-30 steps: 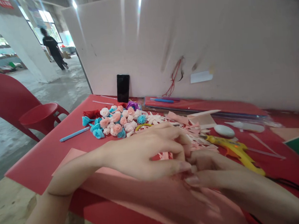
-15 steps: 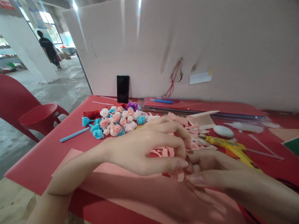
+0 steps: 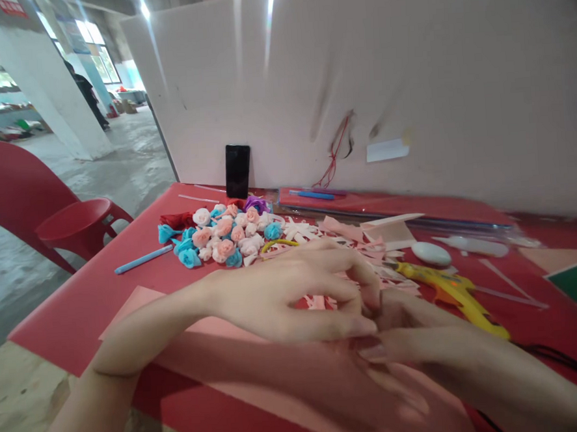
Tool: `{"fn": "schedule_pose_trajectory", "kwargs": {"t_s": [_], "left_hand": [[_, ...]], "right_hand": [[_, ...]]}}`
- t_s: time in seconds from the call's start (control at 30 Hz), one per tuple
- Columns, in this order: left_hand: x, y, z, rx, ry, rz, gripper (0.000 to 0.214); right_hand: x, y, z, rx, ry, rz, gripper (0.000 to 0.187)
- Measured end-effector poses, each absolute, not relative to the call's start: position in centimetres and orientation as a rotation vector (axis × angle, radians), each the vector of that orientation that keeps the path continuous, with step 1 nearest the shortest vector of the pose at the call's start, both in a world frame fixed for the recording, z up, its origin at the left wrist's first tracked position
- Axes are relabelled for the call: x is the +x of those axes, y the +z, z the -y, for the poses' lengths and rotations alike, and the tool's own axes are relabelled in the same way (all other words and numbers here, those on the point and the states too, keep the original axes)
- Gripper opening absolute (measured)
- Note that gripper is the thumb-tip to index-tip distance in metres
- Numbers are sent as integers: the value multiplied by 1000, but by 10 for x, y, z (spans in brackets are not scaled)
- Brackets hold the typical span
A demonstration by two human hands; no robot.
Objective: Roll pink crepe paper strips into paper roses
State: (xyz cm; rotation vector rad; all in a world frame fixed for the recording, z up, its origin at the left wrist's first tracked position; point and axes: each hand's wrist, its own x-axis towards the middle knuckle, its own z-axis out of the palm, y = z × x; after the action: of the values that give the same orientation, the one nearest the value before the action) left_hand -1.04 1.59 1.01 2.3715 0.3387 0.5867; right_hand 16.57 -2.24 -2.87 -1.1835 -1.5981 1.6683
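My left hand reaches in from the left with its fingers curled, and its fingertips meet those of my right hand. Both hands pinch a small piece of pink crepe paper, now almost wholly hidden by the fingers. Beneath them a large pink paper sheet lies on the red tabletop, darkened by the hands' shadow. Cut paper scraps in white and pink are heaped just behind the fingers. Left of these sits a cluster of crepe paper roses in pink, white, blue and purple.
A yellow glue gun lies to the right, its dark cord trailing off, beside a white oval object. A phone leans against the pale partition. A blue pen lies left. A red chair stands beyond the table.
Both hands have shifted slightly, the left fingertips moving a little right and down. The pink paper between them is now more covered. A person in the background has walked partly behind the pillar.
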Motion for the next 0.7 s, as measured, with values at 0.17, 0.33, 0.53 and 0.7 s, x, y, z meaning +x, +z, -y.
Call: {"fn": "schedule_pose_trajectory", "kwargs": {"t_s": [0.17,0.33,0.53,0.7], "left_hand": [[-12,11,-15,2174,660,-316,24],[-14,5,-23,2059,928,-306,18],[-13,1,-21,2150,1015,-245,24],[-7,-7,-18,2192,1055,-277,34]], "right_hand": [[170,-11,15,-1189,1826,1511,10],[170,-12,25,-1177,1108,1785,21],[157,-9,35,-1170,953,1460,21],[156,-14,34,-1025,1249,1194,24]]}}
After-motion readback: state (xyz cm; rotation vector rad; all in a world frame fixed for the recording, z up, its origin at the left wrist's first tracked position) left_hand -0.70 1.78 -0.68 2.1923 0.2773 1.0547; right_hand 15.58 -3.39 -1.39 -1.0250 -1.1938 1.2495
